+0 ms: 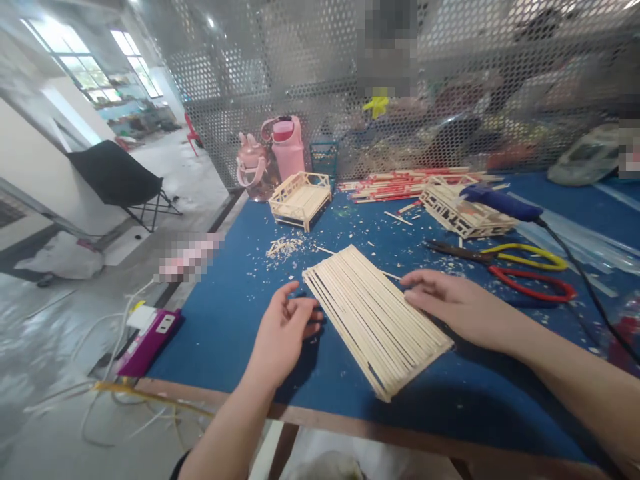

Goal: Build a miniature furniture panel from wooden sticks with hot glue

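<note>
A flat panel of pale wooden sticks, laid side by side, rests at a slant on the blue table top. My left hand is beside the panel's left edge, fingers loosely bent and apart, holding nothing. On the other side, my right hand is at the right edge with its fingers partly curled; I cannot tell whether the fingertips touch the sticks. Scissors with one yellow and one red handle lie beyond my right hand. Behind them is a blue-handled tool with a black cord, perhaps a glue gun or soldering iron.
At the back stand a small stick-built bed frame, another stick frame and a pile of red-and-pale sticks. Pink bottles stand by the perforated metal screen. A purple power strip sits at the left edge. Wood scraps are scattered about.
</note>
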`<move>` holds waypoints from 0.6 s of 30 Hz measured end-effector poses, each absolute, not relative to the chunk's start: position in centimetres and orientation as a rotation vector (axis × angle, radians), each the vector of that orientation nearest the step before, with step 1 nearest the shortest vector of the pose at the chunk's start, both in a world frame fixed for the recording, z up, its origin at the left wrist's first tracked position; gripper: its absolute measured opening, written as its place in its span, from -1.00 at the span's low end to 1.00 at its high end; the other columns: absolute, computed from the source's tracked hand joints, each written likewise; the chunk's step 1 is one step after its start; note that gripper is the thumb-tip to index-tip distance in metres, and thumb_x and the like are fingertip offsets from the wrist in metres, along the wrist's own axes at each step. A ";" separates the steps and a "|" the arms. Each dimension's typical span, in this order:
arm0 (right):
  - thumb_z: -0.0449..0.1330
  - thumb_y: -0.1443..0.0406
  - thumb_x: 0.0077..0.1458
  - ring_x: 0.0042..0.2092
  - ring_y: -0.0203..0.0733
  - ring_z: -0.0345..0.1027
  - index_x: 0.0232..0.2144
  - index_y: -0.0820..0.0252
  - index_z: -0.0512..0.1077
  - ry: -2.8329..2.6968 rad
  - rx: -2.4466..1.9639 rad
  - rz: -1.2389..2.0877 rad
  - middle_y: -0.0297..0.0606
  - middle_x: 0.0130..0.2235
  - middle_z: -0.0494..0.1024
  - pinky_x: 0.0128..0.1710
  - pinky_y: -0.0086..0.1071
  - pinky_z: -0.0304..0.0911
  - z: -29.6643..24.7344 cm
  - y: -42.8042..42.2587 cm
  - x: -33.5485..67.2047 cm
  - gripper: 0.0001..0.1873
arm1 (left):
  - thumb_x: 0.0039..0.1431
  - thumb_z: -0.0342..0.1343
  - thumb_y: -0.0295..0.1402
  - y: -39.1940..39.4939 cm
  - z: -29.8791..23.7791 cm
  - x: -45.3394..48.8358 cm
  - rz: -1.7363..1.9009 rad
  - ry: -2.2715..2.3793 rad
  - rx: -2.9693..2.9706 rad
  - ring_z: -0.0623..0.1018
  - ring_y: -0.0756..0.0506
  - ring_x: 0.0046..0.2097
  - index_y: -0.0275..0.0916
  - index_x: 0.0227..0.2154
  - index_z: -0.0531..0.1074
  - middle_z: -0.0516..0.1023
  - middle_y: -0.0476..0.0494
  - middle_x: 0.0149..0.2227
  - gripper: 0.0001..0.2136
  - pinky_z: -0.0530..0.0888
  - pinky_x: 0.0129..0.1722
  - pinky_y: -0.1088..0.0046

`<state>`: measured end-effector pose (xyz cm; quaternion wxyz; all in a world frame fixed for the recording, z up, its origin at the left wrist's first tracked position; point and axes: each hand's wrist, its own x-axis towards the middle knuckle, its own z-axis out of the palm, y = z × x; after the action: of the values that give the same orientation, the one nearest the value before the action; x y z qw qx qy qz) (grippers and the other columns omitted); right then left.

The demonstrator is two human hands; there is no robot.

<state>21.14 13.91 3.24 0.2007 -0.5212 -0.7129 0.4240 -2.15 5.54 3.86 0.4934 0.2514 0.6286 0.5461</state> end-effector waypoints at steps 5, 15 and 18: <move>0.19 0.08 -0.16 -0.51 -0.28 0.21 -0.34 0.15 0.41 -1.933 -1.426 1.337 -0.45 -0.59 0.33 -0.48 -0.37 0.11 3.2 14.3 19.1 -0.66 | -0.01 0.22 -0.47 7.8 4.4 -2.4 1.273 1.524 0.721 0.50 0.00 -0.46 -0.37 0.19 0.10 0.50 0.04 -0.53 -0.32 0.46 -0.37 0.47; 0.31 0.10 -0.25 -0.43 -0.26 0.38 -0.37 0.14 0.36 -1.564 -1.183 1.492 -0.35 -0.47 0.48 -0.37 -0.36 0.37 4.4 11.6 19.5 -0.62 | -0.08 0.29 -0.29 7.8 8.0 -2.6 1.440 1.548 0.911 0.50 -0.01 -0.47 -0.33 0.26 0.03 0.56 0.03 -0.51 -0.15 0.41 -0.39 0.46; 0.32 0.12 -0.22 -0.43 -0.26 0.39 -0.35 0.13 0.37 -1.565 -1.128 1.491 -0.34 -0.47 0.50 -0.38 -0.36 0.38 4.2 11.6 19.4 -0.64 | -0.11 0.32 -0.30 8.5 8.8 -2.6 1.473 1.577 0.923 0.48 0.01 -0.50 -0.32 0.27 0.03 0.53 0.08 -0.55 -0.12 0.38 -0.44 0.50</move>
<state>19.44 11.56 4.23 0.3443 -0.4344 -0.6026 0.5741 -2.63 8.52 8.83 0.3868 0.3627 0.6196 0.5787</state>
